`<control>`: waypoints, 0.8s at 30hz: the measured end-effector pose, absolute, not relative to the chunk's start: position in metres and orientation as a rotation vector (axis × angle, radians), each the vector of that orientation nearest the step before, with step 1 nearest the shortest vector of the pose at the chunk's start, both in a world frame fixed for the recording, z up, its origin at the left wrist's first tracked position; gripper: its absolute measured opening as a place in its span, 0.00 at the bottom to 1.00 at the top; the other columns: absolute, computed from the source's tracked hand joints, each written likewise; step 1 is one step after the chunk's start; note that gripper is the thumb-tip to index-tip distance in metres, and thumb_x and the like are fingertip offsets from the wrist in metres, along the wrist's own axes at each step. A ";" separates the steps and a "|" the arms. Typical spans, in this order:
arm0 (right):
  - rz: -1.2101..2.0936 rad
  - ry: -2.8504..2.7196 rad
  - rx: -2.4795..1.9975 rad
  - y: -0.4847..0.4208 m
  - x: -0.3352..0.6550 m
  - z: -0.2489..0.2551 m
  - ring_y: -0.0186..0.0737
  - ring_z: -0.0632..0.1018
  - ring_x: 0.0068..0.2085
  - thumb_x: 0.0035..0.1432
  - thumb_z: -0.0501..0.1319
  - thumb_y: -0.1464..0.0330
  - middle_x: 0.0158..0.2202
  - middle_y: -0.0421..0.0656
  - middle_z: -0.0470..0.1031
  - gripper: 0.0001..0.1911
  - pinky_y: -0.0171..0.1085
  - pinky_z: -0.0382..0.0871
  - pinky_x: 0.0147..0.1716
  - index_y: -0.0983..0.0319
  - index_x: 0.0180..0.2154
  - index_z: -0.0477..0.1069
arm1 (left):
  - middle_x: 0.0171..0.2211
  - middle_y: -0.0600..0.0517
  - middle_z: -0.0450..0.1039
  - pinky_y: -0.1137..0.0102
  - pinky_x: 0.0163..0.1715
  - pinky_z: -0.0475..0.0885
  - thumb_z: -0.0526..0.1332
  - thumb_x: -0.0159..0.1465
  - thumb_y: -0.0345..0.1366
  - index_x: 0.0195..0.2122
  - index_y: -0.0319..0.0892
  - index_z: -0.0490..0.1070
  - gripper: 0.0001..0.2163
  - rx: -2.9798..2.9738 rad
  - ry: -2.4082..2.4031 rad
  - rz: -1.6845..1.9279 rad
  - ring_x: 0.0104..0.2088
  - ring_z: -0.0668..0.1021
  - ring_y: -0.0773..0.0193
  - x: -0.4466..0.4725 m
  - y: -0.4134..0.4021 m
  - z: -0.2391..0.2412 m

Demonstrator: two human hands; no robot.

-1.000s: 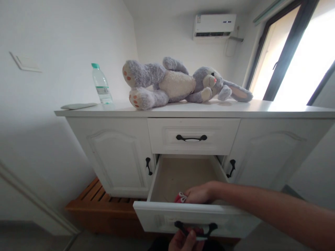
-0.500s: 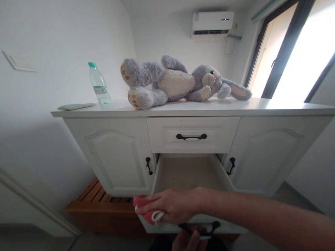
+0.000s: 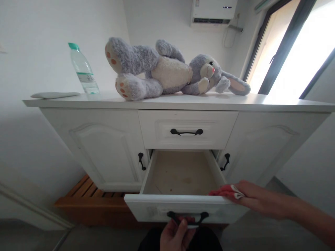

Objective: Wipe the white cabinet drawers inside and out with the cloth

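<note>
White cabinet, drawer out: your right hand pinches a red cloth on its rim, mid-wipe probably. Your left hand hooks the handle; brace there.

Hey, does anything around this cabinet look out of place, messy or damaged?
The plush rabbit lies toppled on its side on the cabinet top, feet toward the water bottle. The open lower drawer shows faint smudges on its bare floor. Nothing looks spilled or broken.

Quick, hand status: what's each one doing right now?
Left hand: closed on the drawer handle.
Right hand: holding a red cloth at the open drawer front's edge.
</note>
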State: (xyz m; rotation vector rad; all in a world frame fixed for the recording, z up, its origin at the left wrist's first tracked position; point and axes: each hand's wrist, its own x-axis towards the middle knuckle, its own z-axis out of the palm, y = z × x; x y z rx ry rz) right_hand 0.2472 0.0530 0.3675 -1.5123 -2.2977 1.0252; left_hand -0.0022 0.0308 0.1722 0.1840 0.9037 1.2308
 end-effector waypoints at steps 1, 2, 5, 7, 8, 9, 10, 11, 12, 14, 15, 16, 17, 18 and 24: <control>0.927 -2.307 -1.509 0.049 0.259 0.361 0.43 0.81 0.48 0.70 0.49 0.58 0.49 0.42 0.81 0.21 0.38 0.73 0.49 0.50 0.56 0.74 | 0.25 0.48 0.84 0.66 0.31 0.83 0.78 0.42 0.33 0.25 0.38 0.76 0.13 0.188 0.896 1.240 0.30 0.86 0.55 -0.002 0.034 0.174; 0.799 -2.335 -1.480 0.045 0.271 0.353 0.43 0.80 0.51 0.70 0.48 0.60 0.53 0.42 0.79 0.21 0.39 0.73 0.52 0.48 0.58 0.71 | 0.25 0.47 0.84 0.67 0.31 0.83 0.78 0.43 0.33 0.25 0.38 0.76 0.13 0.190 0.889 1.247 0.30 0.85 0.56 -0.001 0.039 0.175; 0.206 -2.412 -1.357 0.036 0.297 0.323 0.45 0.76 0.58 0.68 0.52 0.65 0.61 0.42 0.72 0.25 0.42 0.73 0.55 0.48 0.65 0.62 | 0.27 0.45 0.85 0.69 0.32 0.83 0.78 0.44 0.30 0.26 0.36 0.77 0.12 0.195 0.875 1.227 0.31 0.85 0.58 0.000 0.054 0.180; -0.224 -2.395 -1.260 0.032 0.304 0.303 0.46 0.73 0.61 0.66 0.55 0.68 0.63 0.44 0.69 0.30 0.44 0.74 0.55 0.52 0.68 0.57 | 0.29 0.44 0.85 0.69 0.34 0.83 0.77 0.47 0.29 0.27 0.36 0.77 0.10 0.210 0.863 1.212 0.33 0.85 0.59 0.001 0.064 0.183; -0.384 -2.386 -1.203 0.032 0.303 0.295 0.47 0.71 0.62 0.66 0.56 0.69 0.63 0.44 0.68 0.31 0.46 0.73 0.57 0.54 0.68 0.56 | 0.30 0.45 0.85 0.69 0.34 0.83 0.76 0.48 0.28 0.28 0.36 0.77 0.09 0.220 0.856 1.213 0.33 0.85 0.59 0.002 0.069 0.185; -0.511 -2.376 -1.143 0.032 0.301 0.288 0.48 0.69 0.64 0.65 0.56 0.71 0.63 0.45 0.68 0.31 0.48 0.71 0.59 0.56 0.68 0.56 | 0.30 0.45 0.85 0.69 0.35 0.83 0.75 0.49 0.27 0.28 0.36 0.78 0.08 0.229 0.850 1.218 0.33 0.85 0.60 0.002 0.073 0.186; -0.616 -2.361 -1.093 0.033 0.296 0.283 0.49 0.67 0.65 0.64 0.56 0.72 0.63 0.45 0.69 0.32 0.51 0.68 0.62 0.57 0.68 0.56 | 0.30 0.45 0.85 0.69 0.35 0.83 0.74 0.50 0.27 0.28 0.36 0.78 0.07 0.235 0.849 1.223 0.33 0.85 0.60 0.003 0.076 0.187; -0.705 -2.341 -1.061 0.036 0.289 0.279 0.49 0.66 0.66 0.64 0.55 0.74 0.62 0.46 0.70 0.31 0.53 0.64 0.64 0.58 0.67 0.58 | 0.30 0.45 0.85 0.69 0.35 0.83 0.74 0.51 0.27 0.28 0.36 0.78 0.07 0.237 0.850 1.224 0.33 0.85 0.61 0.004 0.079 0.187; -0.776 -2.321 -1.055 0.039 0.281 0.276 0.50 0.65 0.66 0.63 0.55 0.74 0.62 0.47 0.70 0.31 0.54 0.61 0.66 0.60 0.67 0.59 | 0.29 0.45 0.85 0.69 0.35 0.83 0.74 0.51 0.26 0.28 0.36 0.77 0.07 0.237 0.855 1.225 0.32 0.85 0.61 0.004 0.081 0.187; -0.876 -2.271 -1.071 0.046 0.260 0.273 0.51 0.63 0.67 0.62 0.55 0.76 0.62 0.49 0.70 0.29 0.56 0.56 0.67 0.64 0.65 0.62 | 0.29 0.46 0.84 0.69 0.34 0.83 0.74 0.51 0.26 0.28 0.36 0.77 0.07 0.240 0.865 1.232 0.32 0.84 0.62 0.006 0.083 0.187; -0.899 -2.269 -1.078 0.050 0.247 0.272 0.51 0.63 0.68 0.62 0.55 0.76 0.62 0.49 0.70 0.28 0.56 0.54 0.68 0.65 0.64 0.63 | 0.29 0.46 0.84 0.69 0.34 0.82 0.74 0.50 0.27 0.28 0.36 0.77 0.07 0.244 0.865 1.236 0.32 0.84 0.62 0.007 0.084 0.187; -0.903 -2.279 -1.071 0.053 0.234 0.272 0.51 0.62 0.68 0.62 0.55 0.75 0.62 0.49 0.70 0.27 0.57 0.52 0.69 0.66 0.63 0.65 | 0.29 0.46 0.84 0.69 0.33 0.82 0.75 0.49 0.27 0.28 0.36 0.78 0.08 0.248 0.859 1.238 0.32 0.84 0.62 0.008 0.084 0.186; -0.894 -2.294 -1.053 0.057 0.220 0.272 0.51 0.61 0.68 0.63 0.55 0.75 0.63 0.48 0.69 0.25 0.57 0.50 0.69 0.66 0.61 0.66 | 0.29 0.47 0.84 0.69 0.33 0.82 0.75 0.49 0.27 0.29 0.37 0.78 0.08 0.249 0.855 1.245 0.31 0.84 0.62 0.009 0.085 0.186; -0.879 -2.316 -1.030 0.060 0.206 0.272 0.50 0.61 0.68 0.64 0.54 0.73 0.63 0.47 0.69 0.24 0.57 0.48 0.70 0.65 0.60 0.68 | 0.29 0.47 0.84 0.68 0.34 0.82 0.75 0.49 0.27 0.29 0.37 0.78 0.08 0.242 0.866 1.265 0.31 0.84 0.61 0.010 0.085 0.187; -0.794 -2.506 -0.817 0.086 0.124 0.278 0.47 0.51 0.72 0.70 0.50 0.62 0.70 0.37 0.57 0.23 0.55 0.48 0.71 0.59 0.62 0.66 | 0.42 0.44 0.85 0.53 0.68 0.57 0.66 0.58 0.32 0.31 0.46 0.78 0.02 0.260 1.255 1.571 0.56 0.78 0.47 0.024 0.091 0.227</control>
